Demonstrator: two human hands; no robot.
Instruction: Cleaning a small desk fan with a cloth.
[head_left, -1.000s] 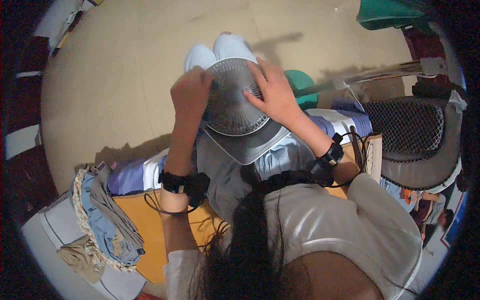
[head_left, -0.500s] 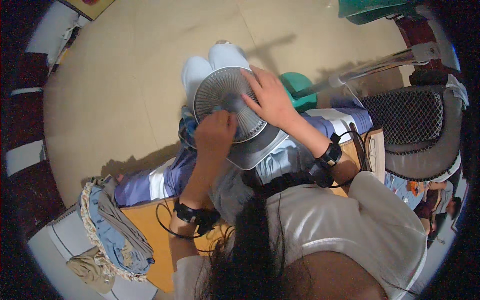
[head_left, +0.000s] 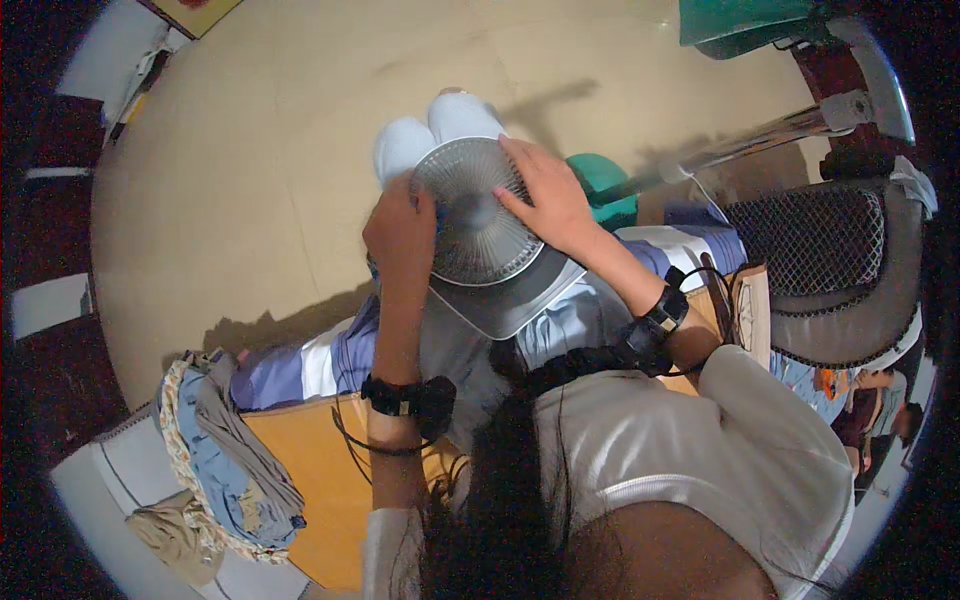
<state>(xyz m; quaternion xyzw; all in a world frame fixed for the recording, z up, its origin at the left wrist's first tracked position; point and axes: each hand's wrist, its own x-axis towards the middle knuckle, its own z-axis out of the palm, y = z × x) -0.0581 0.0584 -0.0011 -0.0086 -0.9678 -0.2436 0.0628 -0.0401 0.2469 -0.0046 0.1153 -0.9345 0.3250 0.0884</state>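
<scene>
A small fan (head_left: 478, 240) with a round, ribbed grey grille lies face up across my lap, its flat grey base (head_left: 510, 300) towards my waist. My right hand (head_left: 553, 200) rests on the grille's right side, fingers spread over the rim and ribs. At the grille's left edge my left hand (head_left: 400, 232) is closed with its fingers curled. A bit of blue shows by its fingertips, perhaps cloth, though the hand hides most of it.
I sit on a wooden seat (head_left: 305, 490) with a blue and white striped cover (head_left: 320, 365). Folded clothes (head_left: 225, 460) are piled at my left. At right are a mesh-backed chair (head_left: 810, 240), a metal pole (head_left: 750, 145) and a green round object (head_left: 603, 190).
My left hand has moved from the grille's lower left area up and outward to its left rim. My right hand stays on the grille, and the fan has shifted slightly right.
</scene>
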